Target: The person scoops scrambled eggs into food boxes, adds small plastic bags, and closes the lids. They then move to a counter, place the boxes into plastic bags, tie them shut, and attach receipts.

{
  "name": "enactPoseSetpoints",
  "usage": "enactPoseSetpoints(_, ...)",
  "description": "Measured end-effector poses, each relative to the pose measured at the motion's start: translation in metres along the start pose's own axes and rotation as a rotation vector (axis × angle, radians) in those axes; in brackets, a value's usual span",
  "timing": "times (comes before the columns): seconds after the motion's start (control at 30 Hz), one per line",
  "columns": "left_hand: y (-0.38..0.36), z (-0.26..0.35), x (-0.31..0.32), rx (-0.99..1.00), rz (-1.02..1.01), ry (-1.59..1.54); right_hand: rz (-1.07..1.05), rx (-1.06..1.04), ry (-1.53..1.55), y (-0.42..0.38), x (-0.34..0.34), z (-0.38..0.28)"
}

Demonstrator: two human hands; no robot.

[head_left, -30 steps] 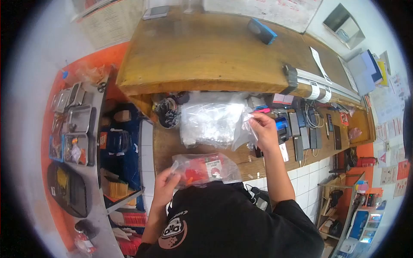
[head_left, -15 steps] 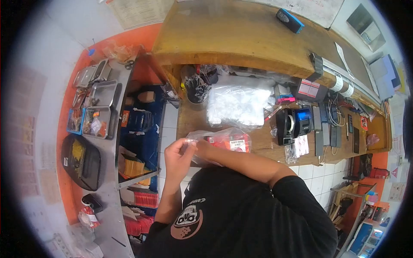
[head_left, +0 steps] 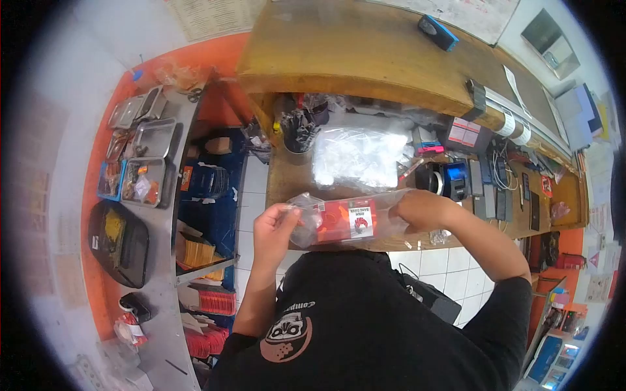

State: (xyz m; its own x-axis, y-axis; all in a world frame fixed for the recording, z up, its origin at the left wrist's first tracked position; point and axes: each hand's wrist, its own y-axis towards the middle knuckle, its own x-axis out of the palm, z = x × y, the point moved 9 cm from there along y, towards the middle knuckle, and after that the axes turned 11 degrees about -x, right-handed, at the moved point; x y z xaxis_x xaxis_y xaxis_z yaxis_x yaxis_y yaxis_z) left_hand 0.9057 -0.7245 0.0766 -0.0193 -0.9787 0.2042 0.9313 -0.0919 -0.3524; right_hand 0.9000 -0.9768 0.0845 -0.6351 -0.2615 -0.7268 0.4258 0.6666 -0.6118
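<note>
A clear plastic bag (head_left: 385,205) is stretched across the front of the wooden desk. Inside it lies a red packet (head_left: 336,220) with a white label. My left hand (head_left: 277,225) pinches the bag's left end between thumb and fingers. At the other end, my right hand (head_left: 417,212) is curled at the bag's right part, its fingertips partly hidden by plastic. Just beyond the bag is a stack of clear plastic sleeves (head_left: 358,156). Right of those stands a black label printer (head_left: 433,176), partly hidden behind my right hand.
A cup of pens (head_left: 298,133) stands at the desk's back left. Power banks and cables (head_left: 505,166) lie to the right. The raised wooden shelf (head_left: 352,39) overhangs the back. On the left, a metal table (head_left: 153,260) carries steel trays (head_left: 156,140) and a black tray (head_left: 117,244).
My right hand has moved from beside my left hand to the right end of the bag. The bag is now spread out, with the red packet in full view. My left hand stays near its place.
</note>
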Motion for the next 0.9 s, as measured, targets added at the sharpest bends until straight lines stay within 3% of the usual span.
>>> enactPoseSetpoints(0.03,-0.002,0.005,0.009,-0.005,-0.013,0.003,0.161,-0.179,0.031,-0.003,-0.008,-0.016)
enactPoseSetpoints(0.07,-0.010,0.026,0.033,0.188,-0.124,0.289,0.325,-0.355,0.061,-0.012,-0.016,-0.031)
enactPoseSetpoints(0.1,-0.021,0.036,0.060,0.381,-0.236,0.572,0.327,-0.342,0.072,-0.013,-0.016,-0.039)
enactPoseSetpoints(0.13,-0.033,0.048,0.081,0.648,-0.286,0.730,0.495,-0.421,0.143,-0.017,-0.035,-0.058)
enactPoseSetpoints(0.17,-0.033,0.049,0.083,0.651,-0.301,0.729,0.668,-0.498,0.206,-0.026,-0.052,-0.066)
enactPoseSetpoints(0.23,-0.032,0.055,0.069,0.725,-0.101,1.072,0.688,-0.460,0.183,-0.031,-0.019,-0.036)
enactPoseSetpoints(0.27,-0.018,0.047,0.048,0.600,-0.123,1.019,0.906,-0.305,0.363,-0.046,-0.016,-0.010)
enactPoseSetpoints(0.3,-0.007,0.039,0.037,0.605,-0.126,1.019,1.116,-0.144,0.542,-0.064,-0.005,0.020)
enactPoseSetpoints(0.33,0.005,0.026,0.026,0.591,-0.141,0.950,0.983,-0.055,0.622,-0.053,0.030,0.044)
enactPoseSetpoints(0.4,0.029,-0.027,0.023,0.474,-0.264,0.966,0.961,-0.024,0.607,-0.021,0.078,0.054)
enactPoseSetpoints(0.47,0.039,-0.061,0.051,0.526,-0.313,0.991,0.863,0.004,0.467,0.018,0.087,0.041)
enactPoseSetpoints(0.53,0.044,-0.100,0.078,0.569,-0.365,1.015,0.993,-0.224,0.620,0.059,0.073,0.017)
enactPoseSetpoints(0.6,0.062,-0.154,0.083,0.232,-0.485,0.825,1.035,-0.329,0.240,0.113,0.091,-0.002)
enactPoseSetpoints(0.63,0.061,-0.162,0.082,0.239,-0.492,0.834,1.047,-0.324,0.239,0.123,0.084,-0.004)
enactPoseSetpoints(0.7,0.072,-0.159,0.060,0.172,-0.329,0.427,1.112,-0.310,0.691,0.135,0.078,0.015)
enactPoseSetpoints(0.73,0.059,-0.123,0.062,0.123,-0.295,0.472,1.069,-0.280,0.882,0.125,0.074,0.014)
enactPoseSetpoints(0.77,0.062,-0.121,0.055,0.121,-0.312,0.478,1.083,-0.267,0.887,0.117,0.071,0.013)
enactPoseSetpoints(0.83,0.060,-0.092,0.042,0.336,-0.346,0.246,1.024,-0.251,1.121,0.114,0.075,0.017)
enactPoseSetpoints(0.9,0.063,-0.109,0.067,0.245,-0.489,0.346,1.097,-0.325,1.149,0.109,0.059,0.008)
